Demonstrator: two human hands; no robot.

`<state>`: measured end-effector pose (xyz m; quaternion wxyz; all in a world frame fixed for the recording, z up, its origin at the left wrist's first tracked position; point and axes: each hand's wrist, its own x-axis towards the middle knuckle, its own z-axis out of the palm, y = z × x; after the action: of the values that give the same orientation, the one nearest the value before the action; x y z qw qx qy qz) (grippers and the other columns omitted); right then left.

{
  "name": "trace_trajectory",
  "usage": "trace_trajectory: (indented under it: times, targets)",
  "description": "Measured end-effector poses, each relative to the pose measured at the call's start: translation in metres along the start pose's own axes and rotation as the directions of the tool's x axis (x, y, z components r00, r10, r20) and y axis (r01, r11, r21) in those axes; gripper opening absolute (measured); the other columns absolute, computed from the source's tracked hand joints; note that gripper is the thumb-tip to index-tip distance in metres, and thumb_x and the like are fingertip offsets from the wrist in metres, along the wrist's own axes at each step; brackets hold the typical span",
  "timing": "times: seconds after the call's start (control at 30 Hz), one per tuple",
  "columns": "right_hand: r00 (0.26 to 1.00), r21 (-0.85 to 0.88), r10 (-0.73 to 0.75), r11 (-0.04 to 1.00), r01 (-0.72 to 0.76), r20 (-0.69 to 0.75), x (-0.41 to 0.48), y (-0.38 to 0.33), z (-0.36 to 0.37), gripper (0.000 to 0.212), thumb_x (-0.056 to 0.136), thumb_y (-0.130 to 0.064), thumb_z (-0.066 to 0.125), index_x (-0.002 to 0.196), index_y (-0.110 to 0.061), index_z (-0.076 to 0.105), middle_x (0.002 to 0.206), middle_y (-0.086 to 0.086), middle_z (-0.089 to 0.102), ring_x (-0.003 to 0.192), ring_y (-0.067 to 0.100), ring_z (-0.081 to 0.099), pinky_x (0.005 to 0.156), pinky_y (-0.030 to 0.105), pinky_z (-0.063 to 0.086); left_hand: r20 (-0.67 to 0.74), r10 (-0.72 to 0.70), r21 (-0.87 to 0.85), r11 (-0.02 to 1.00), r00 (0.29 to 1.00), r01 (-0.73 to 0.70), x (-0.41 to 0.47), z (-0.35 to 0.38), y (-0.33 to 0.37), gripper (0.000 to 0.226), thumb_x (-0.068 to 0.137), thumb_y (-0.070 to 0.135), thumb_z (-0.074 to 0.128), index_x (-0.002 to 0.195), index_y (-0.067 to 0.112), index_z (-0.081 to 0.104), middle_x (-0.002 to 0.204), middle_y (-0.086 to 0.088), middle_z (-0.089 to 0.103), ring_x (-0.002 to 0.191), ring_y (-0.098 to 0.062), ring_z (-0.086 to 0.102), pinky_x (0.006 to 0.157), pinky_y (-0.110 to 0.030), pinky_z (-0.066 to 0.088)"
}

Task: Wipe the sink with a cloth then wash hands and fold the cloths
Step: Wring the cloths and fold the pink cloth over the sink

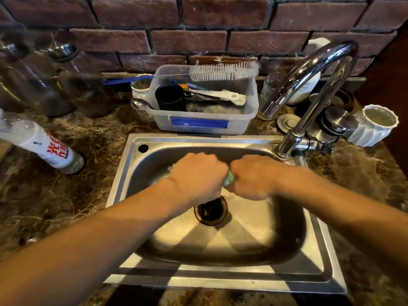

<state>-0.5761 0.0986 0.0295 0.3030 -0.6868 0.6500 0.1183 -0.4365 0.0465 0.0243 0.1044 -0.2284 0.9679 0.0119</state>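
Both fists, left hand (197, 173) and right hand (254, 175), around cloth (229, 181) over sink (220, 281).

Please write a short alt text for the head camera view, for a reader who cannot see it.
From above, a left hand and right hand together grip a green cloth over a steel sink, near its drain. Behind stand a chrome faucet and a clear plastic tub with a white brush across it.

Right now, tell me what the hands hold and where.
The left hand and the right hand each grip one end of a pale green cloth bunched between them.
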Motion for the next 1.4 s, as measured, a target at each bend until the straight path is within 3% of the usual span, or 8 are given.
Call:
trace_trajectory:
  times: [0.13, 0.33, 0.73, 0.8, 0.87, 0.97, 1.13, 1.4]
  targets:
    - [0.975, -0.453, -0.156, 0.889, 0.067, -0.161, -0.008, -0.017, 0.009, 0.023, 0.1, -0.035, 0.05, 0.097, -0.019, 0.066, 0.071, -0.001, 0.055, 0.062, 0.019, 0.052, 0.063, 0.032, 0.044, 0.338, -0.051, -0.41, 0.891, 0.94, 0.196, 0.011, 0.015, -0.006, 0.009, 0.088, 0.022, 0.064, 0.083, 0.016, 0.06, 0.071, 0.0, 0.057, 0.064, -0.017, 0.055, 0.059, -0.033, 0.046]
    - [0.887, -0.628, -0.36, 0.771, 0.109, -0.288, 0.005, -0.011, 0.018, 0.026, 0.102, -0.034, 0.046, 0.107, -0.017, 0.064, 0.096, 0.005, 0.072, 0.086, 0.028, 0.068, 0.065, 0.033, 0.038, 0.676, 0.105, -0.677, 0.478, 0.729, 0.559, 0.007, 0.011, -0.016, 0.039, 0.093, 0.022, 0.059, 0.056, 0.018, 0.047, 0.049, 0.003, 0.036, 0.039, -0.011, 0.025, 0.041, -0.022, 0.018]
    - [0.651, -0.489, -0.49, 0.848, 0.203, -0.58, 0.02, 0.027, 0.026, 0.028, 0.09, -0.034, 0.046, 0.079, -0.012, 0.06, 0.063, 0.008, 0.064, 0.053, 0.031, 0.06, 0.051, 0.033, 0.046, 0.45, 0.282, -0.892, 0.184, 0.847, 0.412, -0.013, -0.004, -0.026, 0.033, 0.102, 0.041, 0.048, 0.081, 0.016, 0.048, 0.061, 0.005, 0.038, 0.05, -0.009, 0.03, 0.045, -0.024, 0.026]
    - [0.679, -0.469, -0.481, 0.854, 0.223, -0.554, 0.016, 0.025, 0.027, 0.017, 0.087, -0.032, 0.052, 0.081, -0.016, 0.058, 0.067, 0.004, 0.065, 0.057, 0.028, 0.062, 0.051, 0.03, 0.04, 0.398, 0.241, -0.896, 0.309, 0.885, 0.319, -0.016, -0.001, -0.025, 0.034, 0.104, 0.044, 0.041, 0.082, 0.018, 0.047, 0.062, 0.009, 0.04, 0.051, -0.009, 0.033, 0.049, -0.026, 0.031]
    - [0.796, -0.306, -0.396, 0.911, 0.278, -0.458, 0.015, 0.022, 0.025, 0.015, 0.087, -0.033, 0.065, 0.087, -0.027, 0.051, 0.074, -0.004, 0.064, 0.068, 0.022, 0.063, 0.057, 0.028, 0.036, 0.21, 0.195, -0.699, 0.716, 0.958, 0.008, -0.015, 0.008, -0.027, 0.027, 0.106, 0.042, 0.038, 0.088, 0.025, 0.049, 0.069, 0.01, 0.054, 0.058, -0.009, 0.048, 0.058, -0.028, 0.04]
    - [0.978, 0.439, -0.182, 0.874, 0.209, -0.105, 0.013, 0.031, 0.023, 0.031, 0.084, -0.039, 0.078, 0.101, -0.021, 0.059, 0.078, -0.012, 0.062, 0.071, 0.009, 0.058, 0.063, 0.023, 0.04, 0.096, 0.187, -0.162, 0.972, 0.978, -0.17, -0.014, 0.022, -0.034, 0.028, 0.105, 0.043, 0.038, 0.12, 0.021, 0.048, 0.107, -0.003, 0.064, 0.085, -0.019, 0.062, 0.067, -0.032, 0.046]
    - [0.896, 0.919, -0.332, 0.355, -0.17, 0.294, 0.014, 0.049, 0.035, 0.071, 0.066, -0.058, 0.086, 0.11, -0.007, 0.065, 0.086, 0.004, 0.061, 0.074, 0.013, 0.054, 0.063, 0.021, 0.05, -0.102, 0.332, 0.062, 0.943, 0.938, -0.327, -0.012, 0.026, -0.034, 0.026, 0.103, 0.033, 0.049, 0.123, 0.017, 0.043, 0.115, -0.008, 0.056, 0.094, -0.022, 0.061, 0.062, -0.03, 0.034]
    - [0.532, 0.871, -0.715, 0.225, -0.438, 0.453, 0.026, 0.034, 0.042, 0.049, 0.073, -0.034, 0.086, 0.105, -0.008, 0.06, 0.074, -0.004, 0.057, 0.058, 0.003, 0.052, 0.051, 0.012, 0.04, -0.241, 0.674, 0.139, 0.736, 0.699, -0.662, -0.005, 0.019, -0.017, 0.033, 0.092, 0.016, 0.06, 0.122, 0.003, 0.057, 0.104, -0.015, 0.065, 0.076, -0.025, 0.062, 0.064, -0.036, 0.057]
